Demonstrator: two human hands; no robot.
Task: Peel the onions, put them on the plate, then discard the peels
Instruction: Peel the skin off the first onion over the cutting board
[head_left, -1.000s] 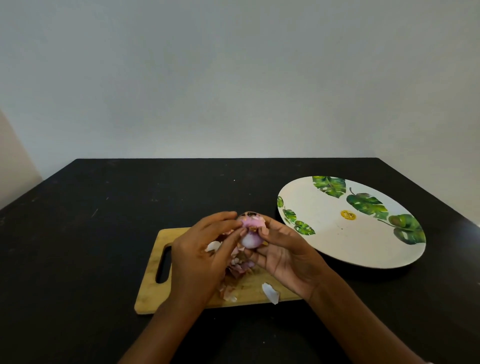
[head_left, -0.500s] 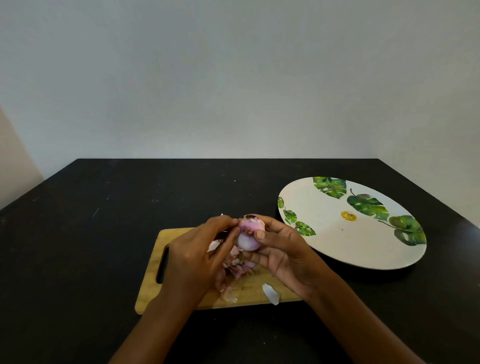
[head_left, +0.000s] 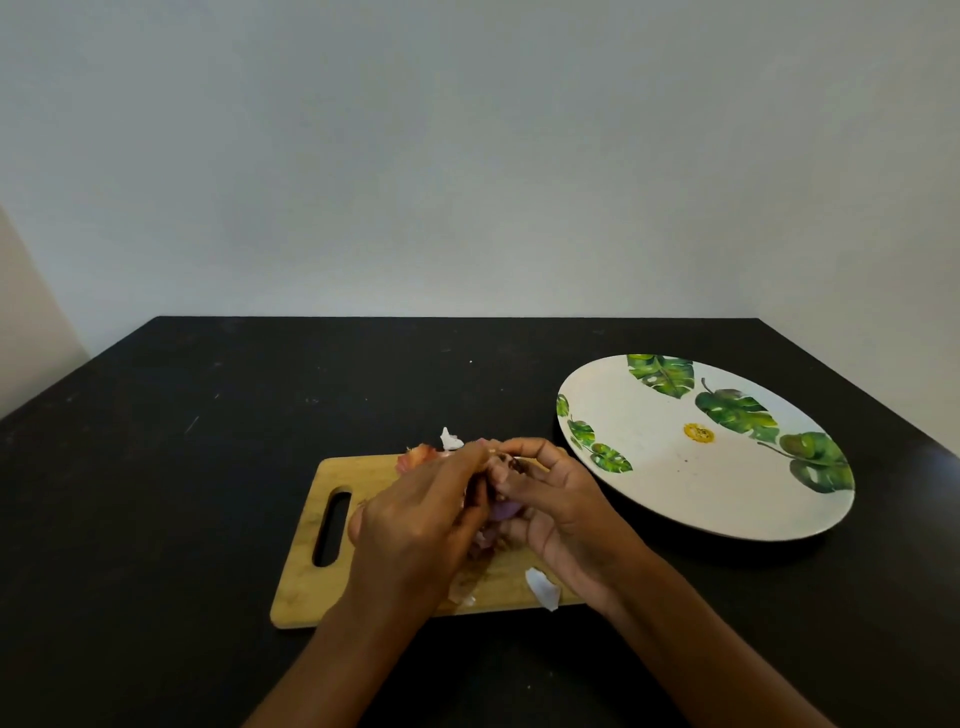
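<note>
Both hands meet over the wooden cutting board (head_left: 311, 592). My right hand (head_left: 566, 514) grips a small purple onion (head_left: 503, 512), which is mostly hidden between the fingers. My left hand (head_left: 415, 525) pinches at the onion's top, where a bit of skin shows. Loose peels (head_left: 543, 587) lie on the board, with more peels (head_left: 451, 440) behind my left hand at the board's far edge. A white plate (head_left: 675, 493) with green leaf prints sits to the right, with no onion on it.
The board and plate rest on a black table (head_left: 156, 467) that ends at a pale wall behind. The board has a handle slot (head_left: 330, 527) on its left side.
Both hands have closed tighter over the onion, so less of it shows. My left hand's fingers moved up to the onion's top.
</note>
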